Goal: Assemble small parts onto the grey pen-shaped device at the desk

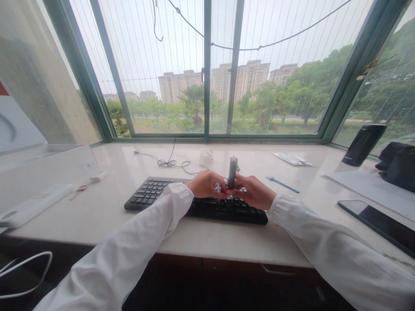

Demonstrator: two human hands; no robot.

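A dark grey cylinder (232,172) stands upright above the keyboard, its top end pale and uneven; I cannot make out its exact kind. My left hand (207,183) pinches at its lower end from the left, fingers closed. From the other side, my right hand (254,191) grips the same lower end between thumb and fingers. Under both hands lies a black keyboard (145,194), partly covered by them. Whatever the cylinder's bottom touches is hidden behind the fingertips.
A blue pen (283,184) and a small white packet (292,159) lie to the right, near a phone (378,222), paper and a black bottle (365,144). Behind the keyboard runs a thin cable (168,163). A white power strip (39,203) and white box (65,162) are left.
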